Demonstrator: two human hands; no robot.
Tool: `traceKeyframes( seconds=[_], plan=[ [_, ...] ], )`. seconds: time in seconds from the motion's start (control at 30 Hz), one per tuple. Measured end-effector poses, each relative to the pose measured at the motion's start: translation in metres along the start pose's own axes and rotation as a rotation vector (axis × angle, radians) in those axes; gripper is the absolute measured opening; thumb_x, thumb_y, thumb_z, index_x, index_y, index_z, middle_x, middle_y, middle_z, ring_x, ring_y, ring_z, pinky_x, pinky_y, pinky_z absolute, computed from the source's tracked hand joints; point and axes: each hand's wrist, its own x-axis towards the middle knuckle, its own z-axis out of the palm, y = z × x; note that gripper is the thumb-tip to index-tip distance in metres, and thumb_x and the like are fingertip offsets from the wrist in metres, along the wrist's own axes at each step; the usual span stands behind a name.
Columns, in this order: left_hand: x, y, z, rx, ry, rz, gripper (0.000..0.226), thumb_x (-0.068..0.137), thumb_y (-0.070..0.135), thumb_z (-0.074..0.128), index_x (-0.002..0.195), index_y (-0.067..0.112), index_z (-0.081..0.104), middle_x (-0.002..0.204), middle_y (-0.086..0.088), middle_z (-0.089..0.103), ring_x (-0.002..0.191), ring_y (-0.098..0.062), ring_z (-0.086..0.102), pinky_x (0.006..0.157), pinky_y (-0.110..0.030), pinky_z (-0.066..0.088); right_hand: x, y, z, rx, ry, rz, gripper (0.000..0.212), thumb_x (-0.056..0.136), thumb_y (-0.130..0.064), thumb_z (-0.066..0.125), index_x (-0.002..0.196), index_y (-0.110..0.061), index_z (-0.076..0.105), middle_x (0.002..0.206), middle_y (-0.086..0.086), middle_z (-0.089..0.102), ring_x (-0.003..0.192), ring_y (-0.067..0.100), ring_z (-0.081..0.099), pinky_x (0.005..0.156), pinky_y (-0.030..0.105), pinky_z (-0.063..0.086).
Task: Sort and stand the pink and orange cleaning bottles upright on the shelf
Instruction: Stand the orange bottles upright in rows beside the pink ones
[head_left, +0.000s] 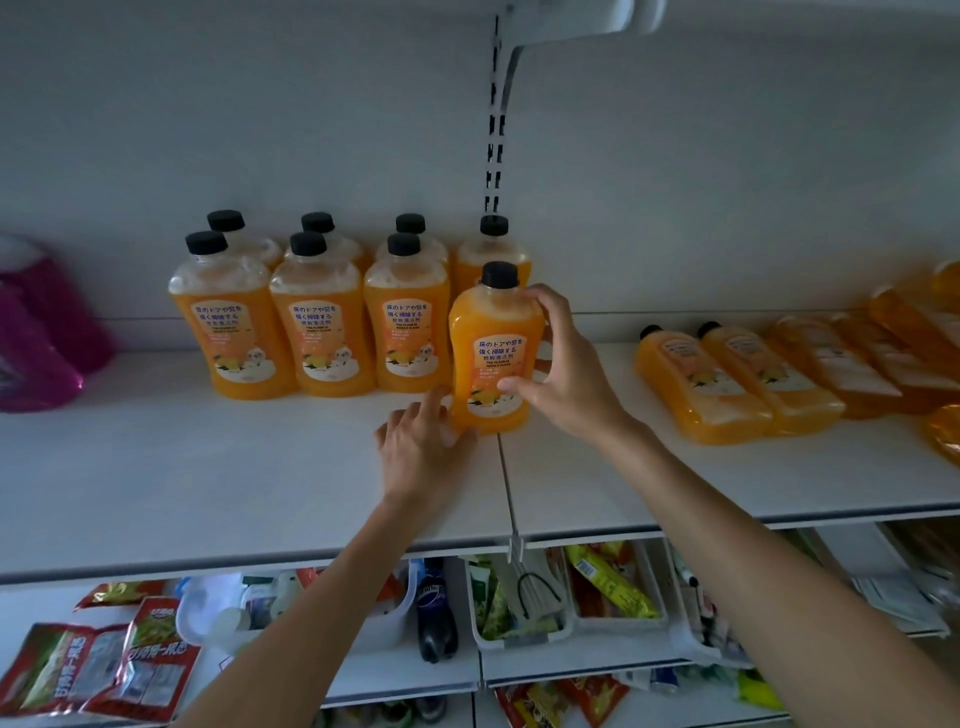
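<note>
An upright orange bottle (491, 353) is clasped by the right hand (558, 374) and steadied at its base by the left hand (421, 447). Bare shelf (208, 467) is left before it, toward the front edge. Beside it, seven bottles (317, 312) are stood upright.

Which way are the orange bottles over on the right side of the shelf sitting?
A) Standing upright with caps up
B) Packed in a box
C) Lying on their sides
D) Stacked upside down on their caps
C: the orange bottles on the right lie flat on the shelf, labels up, unlike the upright group at left.
</note>
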Motion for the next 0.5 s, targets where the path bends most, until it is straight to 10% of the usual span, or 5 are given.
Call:
traceKeyframes(
  seconds=[0.5],
  plan=[
    [0.001,-0.001,0.002,0.128,-0.048,0.003,0.030,0.083,0.030,0.055,0.112,0.025,0.062,0.123,0.003,0.053,0.116,-0.018,0.039,0.096,-0.029,0.023,0.038,0.025,0.018,-0.133,0.152,0.045,0.087,0.070,-0.003,0.077,0.140,-0.020,0.027,0.143,0.006,0.033,0.128,0.021,0.039,0.099,0.038,0.046]
  ],
)
